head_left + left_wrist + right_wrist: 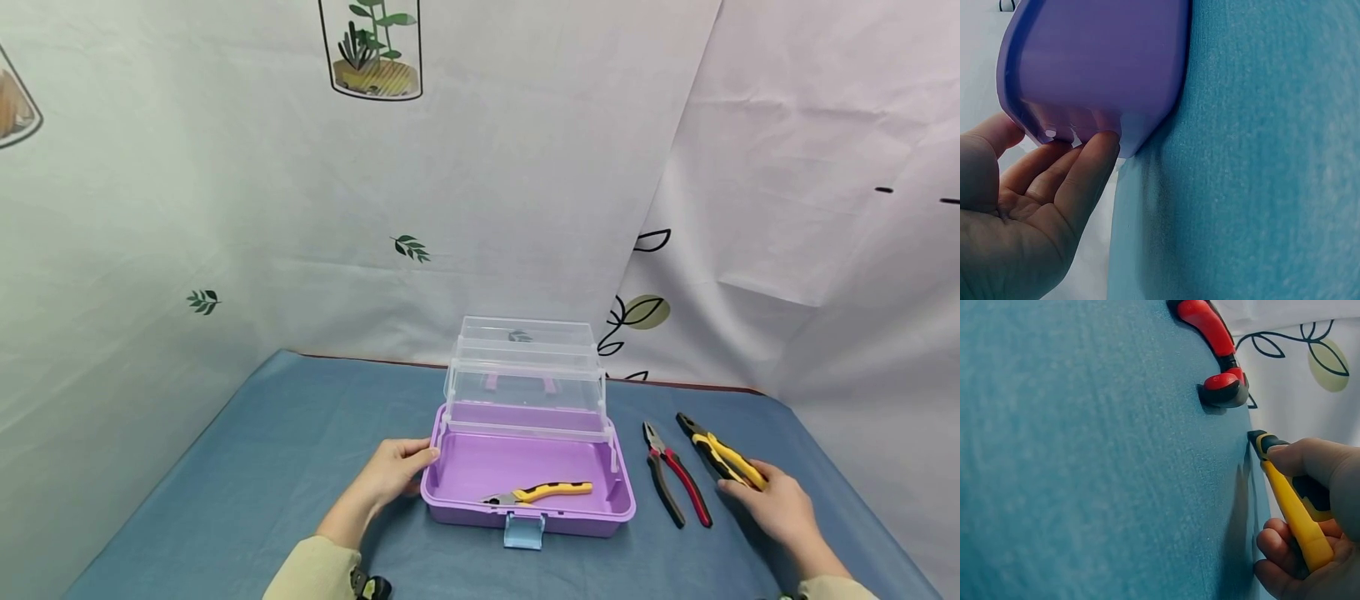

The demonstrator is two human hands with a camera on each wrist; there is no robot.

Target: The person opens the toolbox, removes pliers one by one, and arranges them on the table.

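Observation:
A purple toolbox (517,523) stands on the cloth with its clear lid (528,367) raised. My left hand (393,471) pinches its left side, thumb at the rim and fingers against the outer wall (1097,62). Inside the box, near the front, lies a yellow-and-black pair of pliers (551,492). My right hand (780,508) holds the handles of a larger yellow-and-black pair of pliers (720,454) at the right; in the right wrist view, the thumb lies along a handle (1297,519). Red-and-black pliers (675,479) lie between the box and this hand.
A blue cloth (300,467) covers the table. A light blue latch (523,532) hangs down at the box's front. White fabric with printed plants (525,183) rises behind the table and along its sides.

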